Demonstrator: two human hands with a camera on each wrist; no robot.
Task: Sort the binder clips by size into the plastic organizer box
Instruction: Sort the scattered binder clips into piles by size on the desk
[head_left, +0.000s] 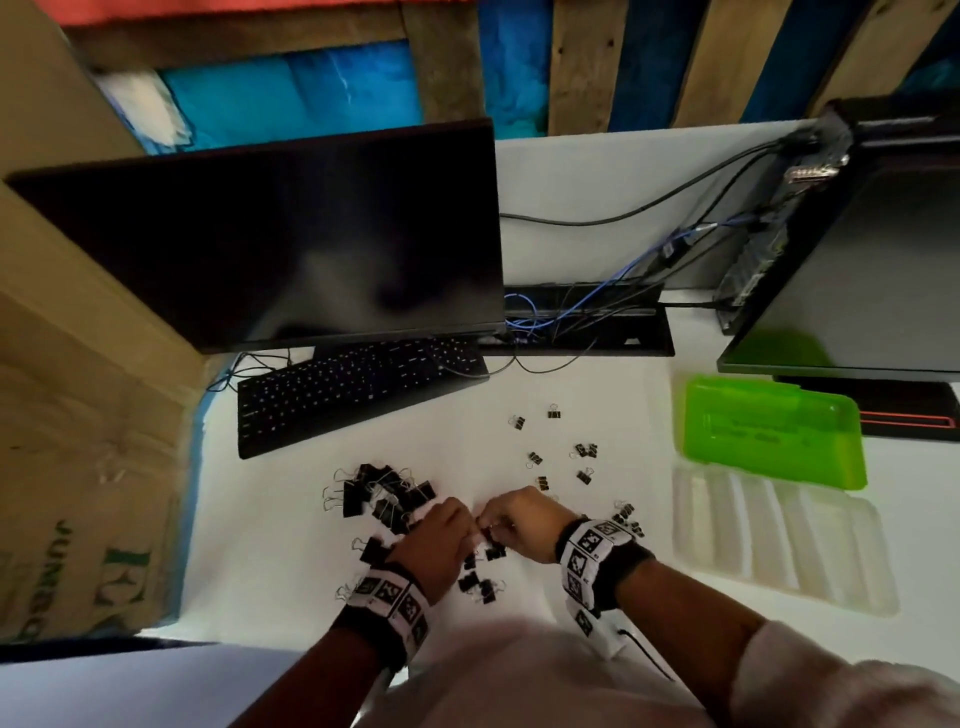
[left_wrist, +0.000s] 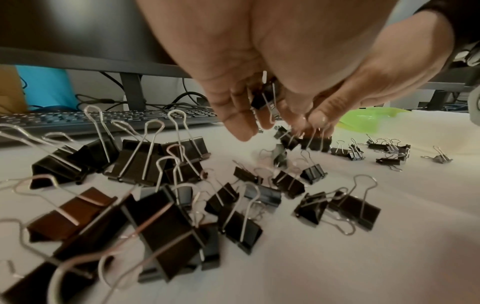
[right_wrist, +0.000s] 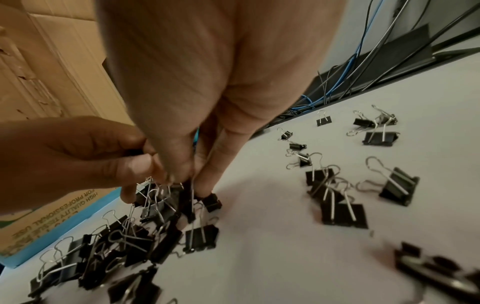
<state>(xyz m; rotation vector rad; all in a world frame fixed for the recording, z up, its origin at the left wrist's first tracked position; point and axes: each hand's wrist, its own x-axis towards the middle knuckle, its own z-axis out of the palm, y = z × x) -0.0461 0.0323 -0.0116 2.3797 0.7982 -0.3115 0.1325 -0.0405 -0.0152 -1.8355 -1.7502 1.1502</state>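
Observation:
Black binder clips lie on the white table: a pile of large clips (head_left: 384, 493), medium clips (head_left: 480, 582) below my hands, and small clips (head_left: 576, 457) scattered toward the right. My left hand (head_left: 457, 525) and right hand (head_left: 493, 525) meet fingertip to fingertip above the medium ones. The left hand (left_wrist: 249, 123) holds a medium clip (left_wrist: 262, 96) in its curled fingers. With its fingertips, the right hand (right_wrist: 192, 181) pinches a clip (right_wrist: 188, 203) that stands among others on the table. The clear organizer box (head_left: 769, 540) lies open at the right, its green lid (head_left: 769, 431) folded back.
A black keyboard (head_left: 358, 384) and monitor (head_left: 291, 234) stand behind the clips. Cables (head_left: 587, 312) and a second monitor (head_left: 857, 270) fill the back right. A cardboard box (head_left: 78, 415) borders the table's left edge.

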